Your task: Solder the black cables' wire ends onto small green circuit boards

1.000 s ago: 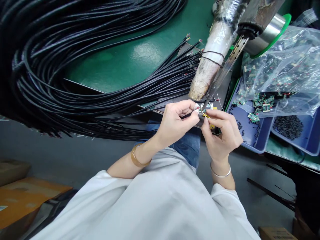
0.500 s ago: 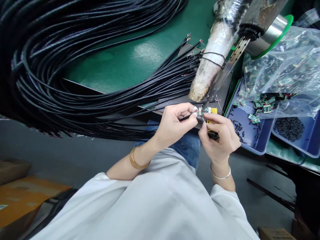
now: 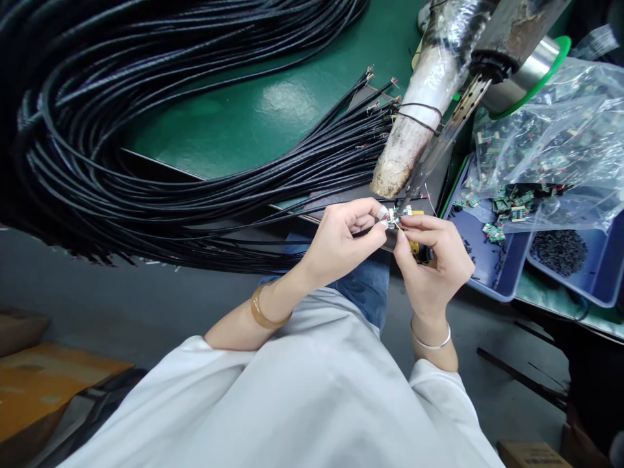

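Note:
My left hand (image 3: 344,240) is closed in a pinch on the end of a black cable, most of which the fingers cover. Close against its fingertips is a small green circuit board (image 3: 392,214) with pale metal contacts. My right hand (image 3: 431,257) pinches a thin wire at the board's right side, thumb and forefinger almost together. Just above the board, the tip of a soldering iron (image 3: 429,156) points down between both hands. A yellow piece (image 3: 415,247) shows partly behind the right fingers.
A thick bundle of black cables (image 3: 195,188) with stripped ends covers the left of the green table (image 3: 273,104). A wrapped white tube (image 3: 407,143) and a solder spool (image 3: 536,75) stand behind. Blue trays (image 3: 519,260) and a plastic bag of circuit boards (image 3: 560,130) lie right.
My right hand has shifted slightly right, and its thumb and forefinger have come up closer to the board. The left hand stays nearly in place, still pinching. The camera view has moved a little.

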